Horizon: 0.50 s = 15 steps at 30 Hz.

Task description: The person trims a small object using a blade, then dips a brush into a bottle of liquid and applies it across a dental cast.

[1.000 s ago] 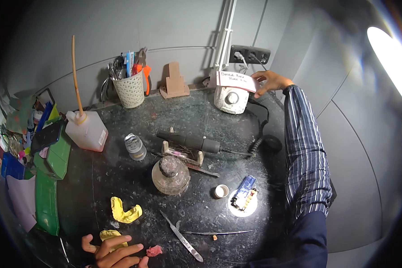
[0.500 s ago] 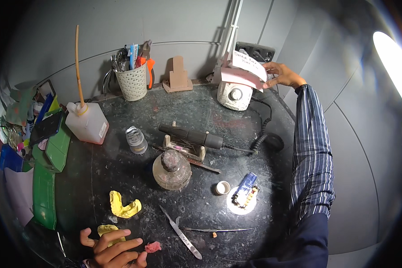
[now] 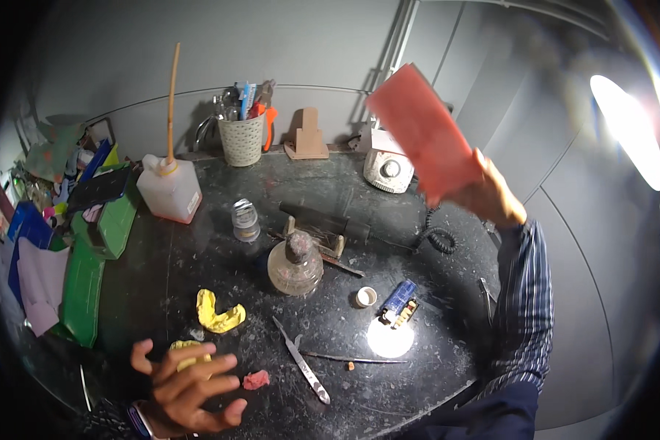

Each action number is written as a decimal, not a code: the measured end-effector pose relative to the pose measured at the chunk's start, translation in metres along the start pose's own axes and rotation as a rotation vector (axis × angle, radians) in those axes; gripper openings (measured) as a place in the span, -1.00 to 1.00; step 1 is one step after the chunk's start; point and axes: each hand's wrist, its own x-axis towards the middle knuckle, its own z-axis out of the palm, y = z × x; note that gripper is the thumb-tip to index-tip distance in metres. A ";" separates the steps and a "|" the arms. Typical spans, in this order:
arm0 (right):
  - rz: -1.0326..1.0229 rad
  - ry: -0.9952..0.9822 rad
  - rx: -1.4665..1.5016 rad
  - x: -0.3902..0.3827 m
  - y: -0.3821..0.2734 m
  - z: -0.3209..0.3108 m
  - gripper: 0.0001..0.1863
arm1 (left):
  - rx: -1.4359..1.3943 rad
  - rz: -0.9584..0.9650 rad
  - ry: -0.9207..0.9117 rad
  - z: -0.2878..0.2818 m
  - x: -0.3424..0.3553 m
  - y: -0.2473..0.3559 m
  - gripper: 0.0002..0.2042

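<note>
My right hand (image 3: 488,194) grips a flat, rectangular red wax sheet (image 3: 425,132) by its lower right end. The sheet is held up in the air and hides part of the white control box (image 3: 389,170) behind it. My left hand (image 3: 194,389) is open over the near left of the bench, its fingers spread. Beneath its fingers lies a yellow dental cast (image 3: 187,352), partly covered. A second yellow cast, U-shaped (image 3: 220,317), rests just beyond. Right of my left fingertips is a crumpled pink wax lump (image 3: 256,379).
A scalpel (image 3: 304,367) and a thin metal instrument (image 3: 352,358) lie mid-bench. Beyond stand a glass spirit burner (image 3: 295,268), a dark handpiece (image 3: 323,221) on its rest, a small white cup (image 3: 366,296) and teeth by a blue strip (image 3: 400,297). Green bins (image 3: 81,293) line the left.
My right hand has taken the red wax sheet from atop the control box and lifted it toward me. My left hand stays open, spread near the yellow cast. The view has shifted slightly.
</note>
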 end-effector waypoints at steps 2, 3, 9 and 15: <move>0.049 -0.097 0.198 -0.005 0.010 0.048 -0.13 | -0.113 -0.108 0.032 -0.011 0.009 0.001 -0.73; 0.073 -0.080 0.280 -0.013 0.008 0.077 -0.11 | -0.182 -0.147 0.059 -0.014 0.012 -0.002 -0.68; 0.416 -0.512 0.625 -0.048 0.031 0.155 -0.22 | -1.195 -0.531 0.088 -0.025 0.028 0.007 -0.34; 0.521 -0.546 0.468 -0.049 0.034 0.188 -0.24 | -1.161 -0.601 -0.014 -0.023 0.022 0.010 -0.73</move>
